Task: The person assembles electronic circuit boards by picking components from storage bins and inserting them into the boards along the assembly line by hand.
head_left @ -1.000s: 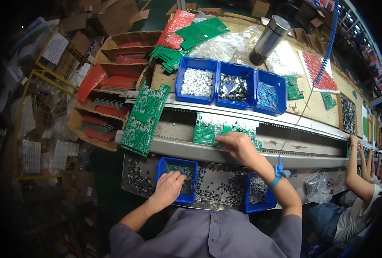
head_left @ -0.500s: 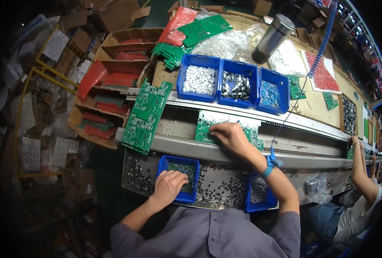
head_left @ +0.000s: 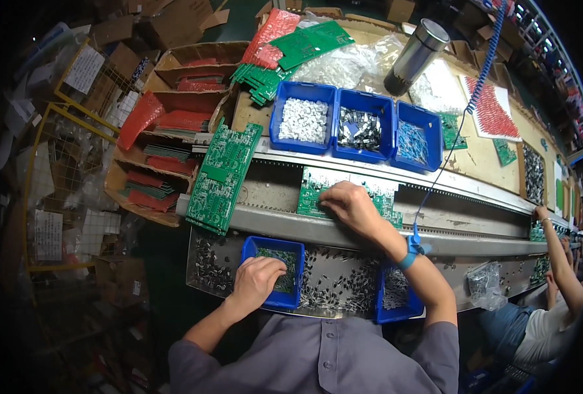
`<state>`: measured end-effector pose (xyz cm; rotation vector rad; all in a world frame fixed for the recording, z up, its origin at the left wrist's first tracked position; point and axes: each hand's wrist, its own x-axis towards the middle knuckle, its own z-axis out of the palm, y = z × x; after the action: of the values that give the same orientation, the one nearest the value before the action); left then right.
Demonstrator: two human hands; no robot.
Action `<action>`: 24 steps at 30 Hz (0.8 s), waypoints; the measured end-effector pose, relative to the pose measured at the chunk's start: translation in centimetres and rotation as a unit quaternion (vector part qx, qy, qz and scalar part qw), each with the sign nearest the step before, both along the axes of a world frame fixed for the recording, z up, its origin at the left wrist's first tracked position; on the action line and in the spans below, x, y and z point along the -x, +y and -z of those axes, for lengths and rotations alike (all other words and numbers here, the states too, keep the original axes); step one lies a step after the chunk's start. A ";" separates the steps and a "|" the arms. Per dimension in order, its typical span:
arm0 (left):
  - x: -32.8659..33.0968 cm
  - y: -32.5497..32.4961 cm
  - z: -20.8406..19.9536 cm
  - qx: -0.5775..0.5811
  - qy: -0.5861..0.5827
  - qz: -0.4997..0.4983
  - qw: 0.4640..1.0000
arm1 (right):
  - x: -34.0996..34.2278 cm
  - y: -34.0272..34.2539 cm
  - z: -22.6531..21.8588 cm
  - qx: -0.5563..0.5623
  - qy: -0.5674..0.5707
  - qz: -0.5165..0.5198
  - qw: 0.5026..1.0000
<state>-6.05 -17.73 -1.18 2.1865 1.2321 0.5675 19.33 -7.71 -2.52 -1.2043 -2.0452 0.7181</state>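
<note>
Clock centred on the board under the right hand. Grey conveyor [head_left: 272, 225] runs 9 to 3. Partitioned carton [head_left: 115, 187] at 10. Long green board [head_left: 219, 174] at 9, lying tilted across conveyor's end. Shorter green circuit board [head_left: 336, 176], the worked one, sits at hub, between rails. Three blue bins [head_left: 360, 155] side by side, 11 to 2. Steel flask [head_left: 417, 58] at 1. Left blue bin [head_left: 281, 301] at 7:30. Right hand [head_left: 349, 202] over hub board, fingertips bunched at its left half; held part, can't tell. Left hand [head_left: 257, 277] at 7:30, fingers curled over left blue bin; grip hidden, can't tell. Blue wristband [head_left: 408, 261] on right wrist.
</note>
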 end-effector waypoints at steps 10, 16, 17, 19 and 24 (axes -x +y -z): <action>-1.7 5.6 -2.2 0.015 -0.135 -0.063 0.989 | -0.3 0.1 0.4 -0.004 -0.032 -0.035 0.999; -3.3 9.0 -0.5 0.074 -0.165 -0.086 0.980 | 0.2 -0.2 0.6 -0.043 -0.065 -0.052 0.996; -3.7 9.5 -0.2 0.084 -0.174 -0.078 0.978 | 0.3 -0.3 0.5 -0.050 -0.085 -0.053 0.994; -4.7 10.2 0.2 0.093 -0.184 -0.063 0.977 | 0.2 -0.9 0.0 -0.056 -0.105 -0.053 0.991; -6.1 11.2 1.4 0.075 -0.179 -0.025 0.981 | -2.4 -3.8 -3.6 -0.047 -0.128 0.011 0.991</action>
<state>0.04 -6.51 -2.61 1.8339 1.0990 0.8206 21.70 -11.53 1.13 -1.3194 -2.2412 0.4701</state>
